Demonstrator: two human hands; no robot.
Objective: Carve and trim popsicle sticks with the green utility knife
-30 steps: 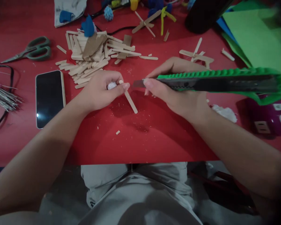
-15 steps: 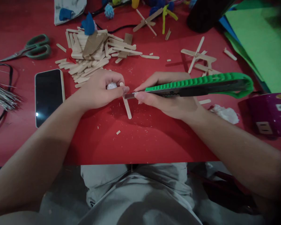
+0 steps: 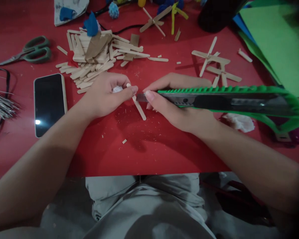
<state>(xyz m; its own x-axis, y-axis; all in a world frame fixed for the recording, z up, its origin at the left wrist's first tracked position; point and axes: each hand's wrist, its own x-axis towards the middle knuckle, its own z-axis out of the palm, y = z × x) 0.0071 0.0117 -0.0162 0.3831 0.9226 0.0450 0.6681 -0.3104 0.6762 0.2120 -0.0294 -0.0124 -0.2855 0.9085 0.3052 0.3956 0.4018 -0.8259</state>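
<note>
Between the thumb and fingers of my left hand (image 3: 112,96) is a wooden popsicle stick (image 3: 140,110), its lower end slanting down to the right. A white crumpled ball (image 3: 117,89) shows inside the curl of that hand; whether it is gripped I cannot tell. My right hand (image 3: 178,103) is closed on a green utility knife (image 3: 229,101), its handle reaching out to the right. The short blade tip points left, at the stick's edge near my left thumb. Whether the blade touches the wood is hard to make out.
A heap of popsicle sticks (image 3: 94,63) lies behind my left hand. Crossed sticks (image 3: 210,58) lie at the back right. Scissors (image 3: 37,49) and a phone (image 3: 50,104) are on the left, green paper (image 3: 276,43) on the right. Shavings dot the red table (image 3: 149,156).
The knife has rolled so its flat side faces up more, and its handle end has swung toward me. The stick's lower end has shifted right and slightly up.
</note>
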